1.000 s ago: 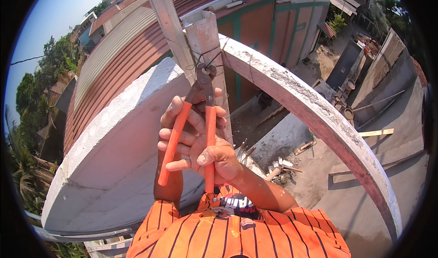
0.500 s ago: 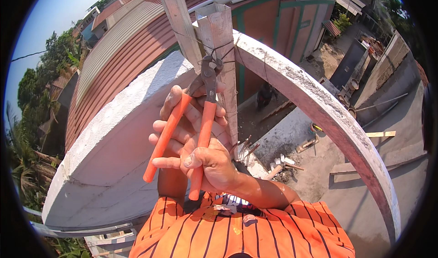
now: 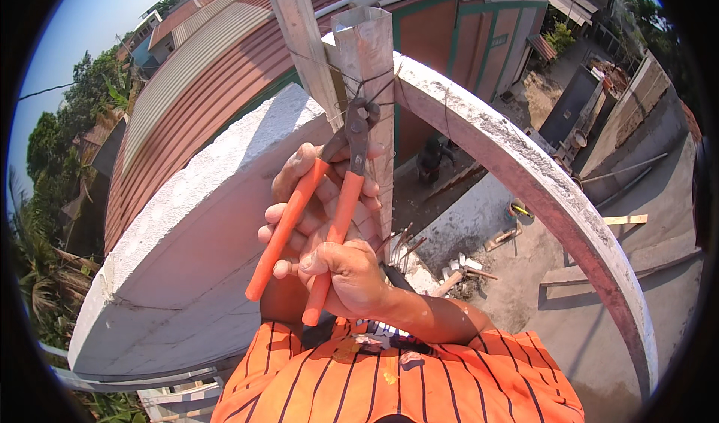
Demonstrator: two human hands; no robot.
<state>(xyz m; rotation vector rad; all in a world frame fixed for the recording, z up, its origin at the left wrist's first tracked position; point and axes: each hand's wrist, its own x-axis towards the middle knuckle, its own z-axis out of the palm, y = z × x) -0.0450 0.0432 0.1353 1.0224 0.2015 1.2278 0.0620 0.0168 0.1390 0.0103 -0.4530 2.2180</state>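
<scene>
Orange-handled pincers slant up to a pale hollow square post, their dark jaws at the thin tie wire around it. My right hand grips the handles, its thumb over the right one and its fingers reaching behind toward the left one. The handles stand apart. Behind the upper handles, my left hand is curled close to the post, thumb on the left side and fingertips showing on the right. What it holds is hidden by the pincers.
A curved white concrete beam sweeps down to the right; a broad white curved slab lies left. A timber leans beside the post. Far below are rubble, planks and a dark crouching figure. Corrugated roofing spreads behind.
The pincers' handle ends have drawn closer together. My right fingers have curled in around the left handle. The post and my hands appear slightly farther right in view.
</scene>
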